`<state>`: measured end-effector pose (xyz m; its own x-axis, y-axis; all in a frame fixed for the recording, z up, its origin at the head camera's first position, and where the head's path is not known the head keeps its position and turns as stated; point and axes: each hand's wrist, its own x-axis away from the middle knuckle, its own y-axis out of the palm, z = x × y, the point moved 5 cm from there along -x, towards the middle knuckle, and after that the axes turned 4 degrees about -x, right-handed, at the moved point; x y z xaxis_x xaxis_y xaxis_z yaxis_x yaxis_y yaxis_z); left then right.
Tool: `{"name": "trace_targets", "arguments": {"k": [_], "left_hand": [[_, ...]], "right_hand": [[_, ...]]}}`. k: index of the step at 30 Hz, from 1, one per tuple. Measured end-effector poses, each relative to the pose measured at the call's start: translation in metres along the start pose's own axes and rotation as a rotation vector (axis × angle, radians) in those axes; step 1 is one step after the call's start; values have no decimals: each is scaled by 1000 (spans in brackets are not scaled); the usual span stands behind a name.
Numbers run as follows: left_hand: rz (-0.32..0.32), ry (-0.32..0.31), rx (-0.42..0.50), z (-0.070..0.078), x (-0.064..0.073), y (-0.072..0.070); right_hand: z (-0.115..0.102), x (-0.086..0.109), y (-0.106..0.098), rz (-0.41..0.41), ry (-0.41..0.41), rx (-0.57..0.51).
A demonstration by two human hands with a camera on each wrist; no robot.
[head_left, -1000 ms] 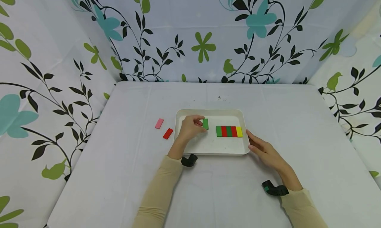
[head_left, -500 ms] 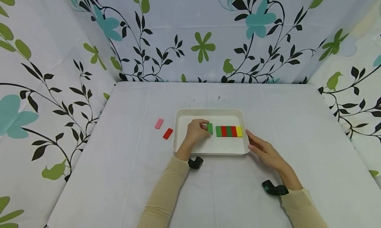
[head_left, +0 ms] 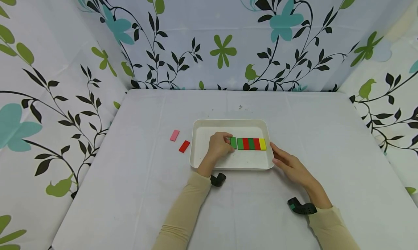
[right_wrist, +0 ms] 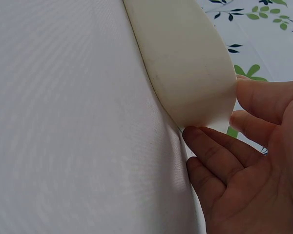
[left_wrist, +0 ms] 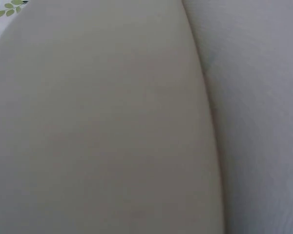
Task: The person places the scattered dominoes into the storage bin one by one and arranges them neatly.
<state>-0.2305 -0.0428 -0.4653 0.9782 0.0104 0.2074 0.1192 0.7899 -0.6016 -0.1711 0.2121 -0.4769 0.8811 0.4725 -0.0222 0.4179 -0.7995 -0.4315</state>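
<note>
My left hand (head_left: 219, 145) is over the white tray (head_left: 228, 163) and pinches a green tile (head_left: 233, 142) between thumb and fingers. That tile stands upright in line with the left end of a row of tiles (head_left: 251, 144), a narrow gap apart. From left to right the row runs green, red, green, red, yellow. My right hand (head_left: 291, 166) rests against the tray's right end, its fingers fairly straight. In the right wrist view, the fingertips of the right hand (right_wrist: 234, 161) touch the outer wall of the tray (right_wrist: 190, 63). The left wrist view shows only blurred pale surfaces.
A pink tile (head_left: 174, 135) and a red tile (head_left: 184, 146) lie on the white-covered table (head_left: 137, 192), left of the tray. Small dark specks (head_left: 240, 107) dot the cloth behind it. Patterned curtains (head_left: 202, 21) enclose the back and sides.
My left hand has moved right and slightly toward me with the green tile, bringing it close to the row's left end. The right hand and tray have stayed in place.
</note>
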Motion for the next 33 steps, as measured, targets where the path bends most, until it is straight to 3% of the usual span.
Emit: {"name": "trace_targets", "arguments": {"k": [33], "left_hand": [[-38,47,-32,4,1,5]], "right_hand": [[-2,0,0,8,-11,7]]}}
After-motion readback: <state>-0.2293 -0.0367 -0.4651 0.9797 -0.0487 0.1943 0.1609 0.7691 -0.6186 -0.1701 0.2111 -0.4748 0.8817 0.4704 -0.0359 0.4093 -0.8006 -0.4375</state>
